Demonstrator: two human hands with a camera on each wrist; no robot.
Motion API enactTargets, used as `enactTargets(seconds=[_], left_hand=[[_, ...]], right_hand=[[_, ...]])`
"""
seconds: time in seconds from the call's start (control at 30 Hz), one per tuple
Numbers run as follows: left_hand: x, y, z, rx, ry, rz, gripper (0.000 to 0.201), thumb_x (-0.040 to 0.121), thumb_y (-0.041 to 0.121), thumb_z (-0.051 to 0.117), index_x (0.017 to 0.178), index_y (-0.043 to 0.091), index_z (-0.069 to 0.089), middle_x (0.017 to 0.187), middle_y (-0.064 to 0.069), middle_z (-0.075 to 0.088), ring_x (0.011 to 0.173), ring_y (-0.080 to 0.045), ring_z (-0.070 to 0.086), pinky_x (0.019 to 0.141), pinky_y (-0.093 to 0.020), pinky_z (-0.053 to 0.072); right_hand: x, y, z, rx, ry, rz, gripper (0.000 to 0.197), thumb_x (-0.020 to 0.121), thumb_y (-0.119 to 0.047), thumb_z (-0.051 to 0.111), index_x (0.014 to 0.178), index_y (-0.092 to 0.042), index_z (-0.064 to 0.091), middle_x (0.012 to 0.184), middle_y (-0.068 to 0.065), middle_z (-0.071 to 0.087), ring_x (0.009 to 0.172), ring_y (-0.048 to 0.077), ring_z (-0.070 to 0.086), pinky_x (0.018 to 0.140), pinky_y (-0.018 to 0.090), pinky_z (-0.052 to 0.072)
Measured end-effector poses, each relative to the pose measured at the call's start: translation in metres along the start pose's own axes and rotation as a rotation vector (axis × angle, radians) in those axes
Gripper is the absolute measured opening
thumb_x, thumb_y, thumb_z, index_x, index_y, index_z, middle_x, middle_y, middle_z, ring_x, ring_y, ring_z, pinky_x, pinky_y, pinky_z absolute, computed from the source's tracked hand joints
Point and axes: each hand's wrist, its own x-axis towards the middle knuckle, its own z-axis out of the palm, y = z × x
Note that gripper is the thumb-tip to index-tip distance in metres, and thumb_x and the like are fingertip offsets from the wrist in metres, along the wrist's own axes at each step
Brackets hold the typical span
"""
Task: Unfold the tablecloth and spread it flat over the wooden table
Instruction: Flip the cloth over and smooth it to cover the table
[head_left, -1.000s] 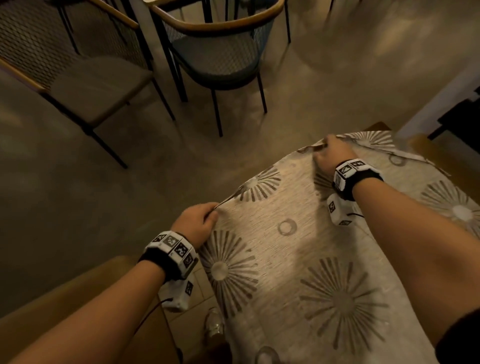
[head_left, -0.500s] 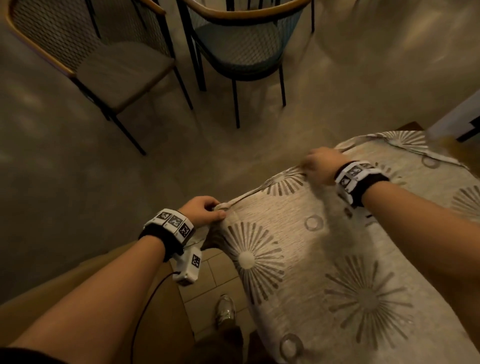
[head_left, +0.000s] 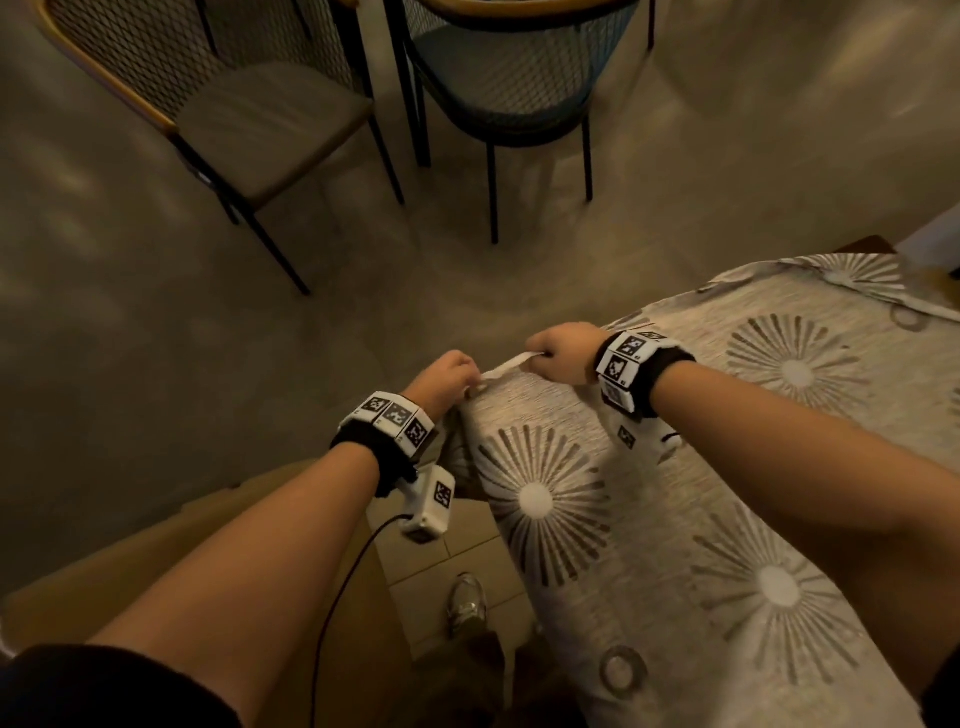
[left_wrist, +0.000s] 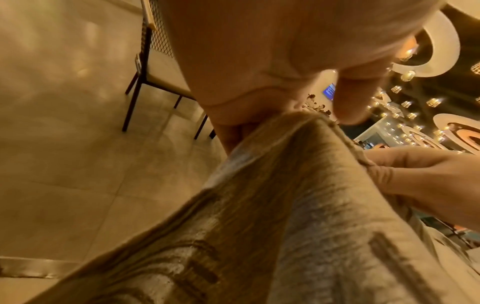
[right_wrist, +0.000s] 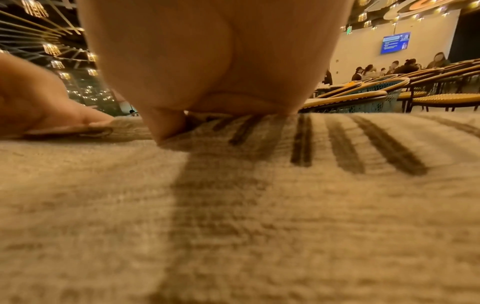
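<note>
The tablecloth (head_left: 701, 493), a pale woven cloth printed with dark sunbursts and small rings, lies spread over the wooden table (head_left: 865, 244), of which only a brown corner shows at the far right, past the cloth's far edge. The cloth fills the right half of the head view and hangs down over the table's left side.

Both hands meet at the cloth's far-left edge, close together but not touching. The left hand (head_left: 441, 382) has its fingers curled around a bunched corner of the hem; in the left wrist view the cloth (left_wrist: 298, 205) rises in a fold into that grip, with the thumb (left_wrist: 353, 98) over the top. The right hand (head_left: 563, 353), just to the right and slightly farther away, pinches the same hem, and a short pale strip of edge stretches taut between the two hands. In the right wrist view its thumb (right_wrist: 166, 123) presses the fabric (right_wrist: 233, 205) down at the edge.

Each wrist carries a black band with a white marker block, and a cable runs from the left one down toward the body. Beyond the hands, on the smooth floor, stand a beige-seated chair (head_left: 270, 124) at far left and a blue mesh chair (head_left: 509, 78) beside it. A shoe (head_left: 466, 603) rests on the tiled floor near the table's left side.
</note>
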Motion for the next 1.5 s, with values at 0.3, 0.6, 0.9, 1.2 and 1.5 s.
enactTargets(seconds=[0.3,0.6,0.9,1.2,1.5], left_hand=[[0.002,-0.013,-0.019,0.707,0.018,0.032,0.006,0.084,0.013,0.055,0.084,0.016,0.060,0.086,-0.002,0.061,0.080,-0.022,0.059,0.065,-0.028,0.043],[0.010,-0.027,-0.004,0.546,-0.020,0.016,0.027,0.086,0.014,0.057,0.112,0.016,0.064,0.106,-0.005,0.069,0.097,-0.024,0.063,0.081,-0.031,0.049],[0.030,0.066,-0.004,1.176,-0.168,0.184,0.023,0.089,0.024,0.052,0.102,0.010,0.066,0.104,-0.010,0.068,0.090,-0.030,0.063,0.078,-0.036,0.052],[0.051,0.218,0.141,1.179,-0.332,0.623,0.037,0.093,0.022,0.046,0.129,0.023,0.056,0.126,-0.006,0.059,0.114,-0.028,0.056,0.093,-0.036,0.047],[0.125,0.312,0.293,1.190,-0.221,0.792,0.053,0.090,0.025,0.055,0.140,0.019,0.040,0.141,-0.009,0.045,0.126,-0.032,0.044,0.098,-0.044,0.044]], right_hand=[[0.009,-0.011,0.006,-0.226,0.028,0.195,0.052,0.090,-0.059,0.034,0.097,-0.021,0.070,0.097,0.005,0.065,0.103,0.025,0.055,0.105,0.046,0.025],[-0.009,0.021,-0.006,-0.345,0.295,0.280,0.030,0.081,-0.019,0.058,0.110,-0.019,0.060,0.117,0.009,0.051,0.113,0.031,0.048,0.098,0.044,0.035],[-0.074,0.084,-0.016,-0.087,0.284,0.521,0.042,0.093,-0.034,0.040,0.129,-0.017,0.053,0.133,0.013,0.049,0.122,0.034,0.047,0.098,0.044,0.040],[-0.170,0.207,-0.006,0.194,0.323,0.837,0.043,0.089,-0.039,0.049,0.125,-0.015,0.052,0.129,0.014,0.050,0.116,0.037,0.052,0.094,0.045,0.047],[-0.214,0.320,0.010,0.299,0.477,0.917,0.032,0.094,-0.027,0.040,0.120,-0.020,0.058,0.131,0.011,0.048,0.117,0.034,0.049,0.096,0.043,0.044]])
